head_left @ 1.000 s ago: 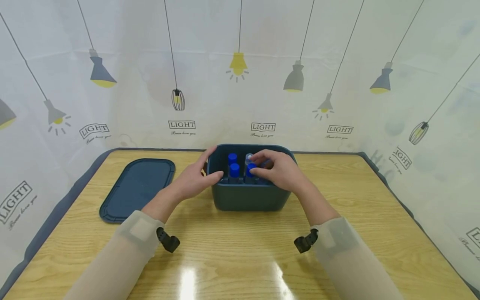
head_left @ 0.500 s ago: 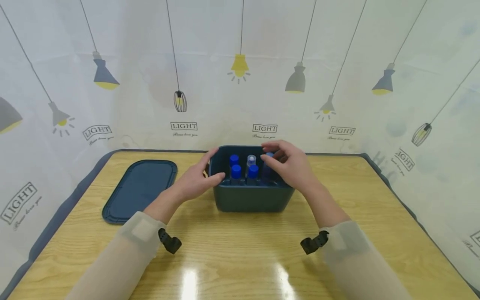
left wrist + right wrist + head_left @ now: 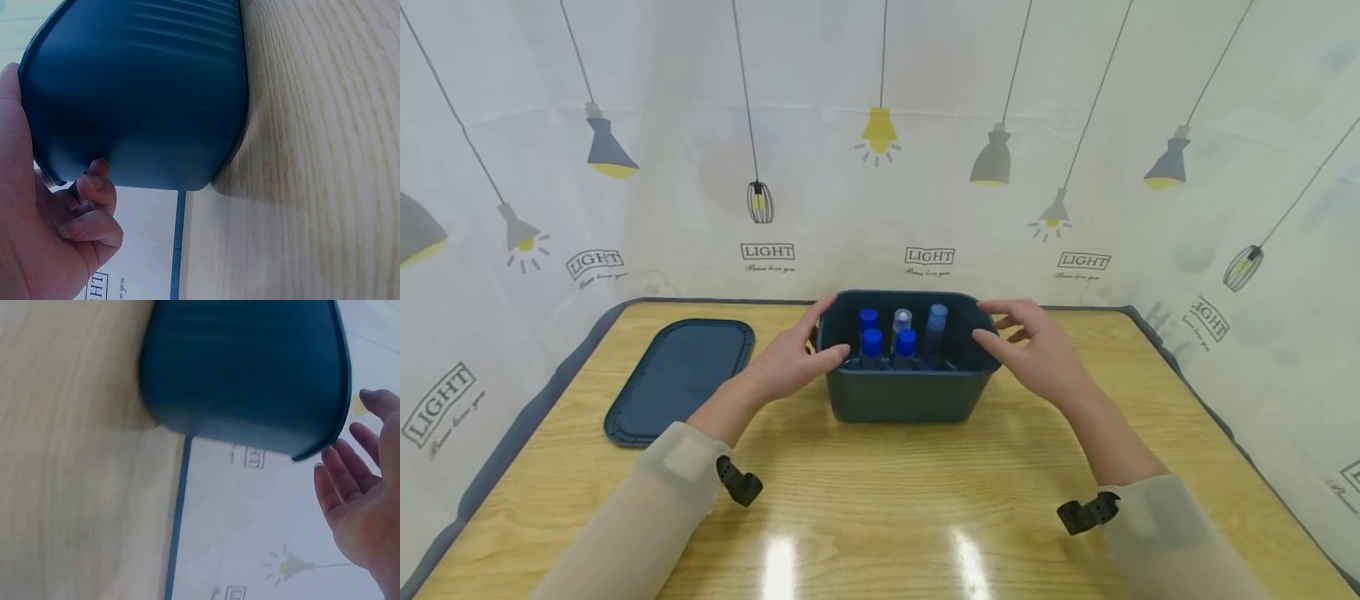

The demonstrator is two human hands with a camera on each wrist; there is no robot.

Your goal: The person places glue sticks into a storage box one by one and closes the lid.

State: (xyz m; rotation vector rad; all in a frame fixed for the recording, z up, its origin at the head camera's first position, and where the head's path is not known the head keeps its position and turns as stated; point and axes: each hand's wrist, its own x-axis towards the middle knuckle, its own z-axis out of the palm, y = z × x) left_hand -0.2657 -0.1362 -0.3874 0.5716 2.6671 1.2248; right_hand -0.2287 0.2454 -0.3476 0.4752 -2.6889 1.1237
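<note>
A dark teal storage box (image 3: 910, 398) stands open-topped on the table. Inside it are several small bottles: three with blue caps (image 3: 872, 340), one with a clear top (image 3: 902, 323) and a bluish translucent one (image 3: 936, 329) on the right. My left hand (image 3: 790, 358) holds the box's left end, thumb over the rim and the other fingers against the outside wall (image 3: 144, 100). By the right rim is my right hand (image 3: 1037, 354), its fingers spread and nothing in them. In the right wrist view its fingertips (image 3: 332, 450) are right beside the rim.
A flat dark blue lid (image 3: 681, 379) lies on the wooden table (image 3: 880, 500) to the left of the box. Behind the table hangs a white cloth backdrop (image 3: 820, 125) printed with lamps, which also runs along both sides.
My right hand has left the bottles inside the box and moved right to the right rim. The bluish bottle it was at now stands uncovered. The left hand stays at the left rim.
</note>
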